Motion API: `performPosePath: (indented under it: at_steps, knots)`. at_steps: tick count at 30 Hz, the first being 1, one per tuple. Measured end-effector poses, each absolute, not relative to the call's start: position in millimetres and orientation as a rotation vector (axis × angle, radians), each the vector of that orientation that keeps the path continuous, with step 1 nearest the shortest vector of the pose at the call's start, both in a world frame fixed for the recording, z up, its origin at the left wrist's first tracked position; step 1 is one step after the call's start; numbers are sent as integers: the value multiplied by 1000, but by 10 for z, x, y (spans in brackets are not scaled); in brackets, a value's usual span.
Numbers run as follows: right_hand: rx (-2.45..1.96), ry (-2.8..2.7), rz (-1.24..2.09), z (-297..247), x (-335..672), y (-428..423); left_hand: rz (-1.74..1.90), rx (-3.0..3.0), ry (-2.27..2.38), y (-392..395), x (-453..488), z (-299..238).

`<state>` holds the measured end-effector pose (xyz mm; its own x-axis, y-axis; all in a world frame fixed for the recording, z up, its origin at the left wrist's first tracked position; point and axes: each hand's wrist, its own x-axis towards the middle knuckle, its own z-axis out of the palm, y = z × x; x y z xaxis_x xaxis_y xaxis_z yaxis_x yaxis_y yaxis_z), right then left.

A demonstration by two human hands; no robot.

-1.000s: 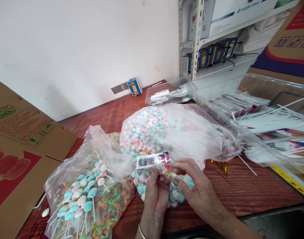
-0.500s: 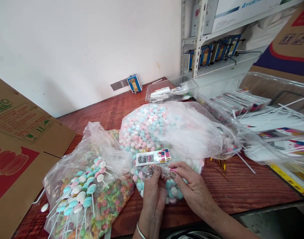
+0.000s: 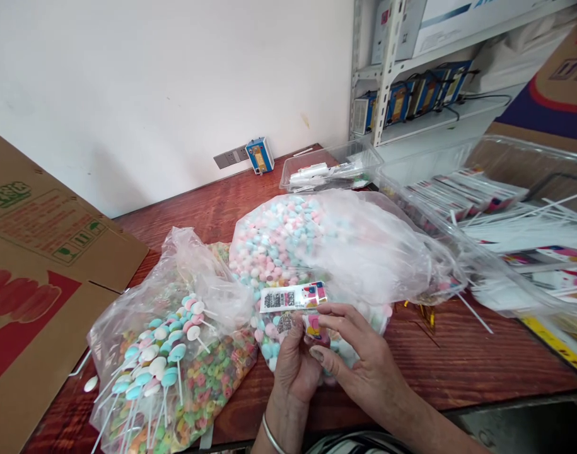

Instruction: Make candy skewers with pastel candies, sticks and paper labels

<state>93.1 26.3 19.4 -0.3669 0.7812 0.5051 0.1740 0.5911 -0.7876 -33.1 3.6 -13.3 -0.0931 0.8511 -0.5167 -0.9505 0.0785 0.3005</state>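
Observation:
My left hand [image 3: 295, 369] pinches a small printed sachet [image 3: 311, 326] between thumb and fingers; a dark speckled patch shows at its left end. Beside it, my right hand [image 3: 371, 356] has thumb and fingers apart, with the fingertips close to the sachet's right end. Whether they touch it I cannot tell. A second printed sachet [image 3: 292, 297] lies flat just beyond, on a clear bag of pastel candies [image 3: 273, 239]. Left of my hands, several lollipops [image 3: 151, 359] with pastel tops and white sticks rest on a bag of coloured ring-shaped pieces [image 3: 217, 378].
Cardboard boxes stand at the left [image 3: 46, 271] and far right. A clear tray [image 3: 482, 252] on the right holds sachets and white sticks; a smaller clear tray [image 3: 330, 167] sits at the back. Behind are a small blue device [image 3: 260, 156] and a metal shelf [image 3: 387, 75].
My right hand has let go of the pink end of the sachet, and its fingers have spread. My left hand still holds the sachet. The view has shifted slightly.

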Motion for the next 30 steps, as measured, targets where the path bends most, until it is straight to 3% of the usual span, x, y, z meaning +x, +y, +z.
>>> performPosePath:
  at_steps: [13, 20, 26, 30]
  knots:
    - [-710, -1978, 595, 288, 935, 209, 1571, -213, 545, 11, -369, -74]
    - [-585, -1973, 737, 546, 912, 270, 1679, -41, 468, -282, -547, 243]
    - [-451, -2268, 875, 682, 68, 450, 1888, 336, 408, -922, -1002, 341]
    - [-389, -2552, 733, 753, -633, 414, 1953, 369, 568, -1332, -1272, 250]
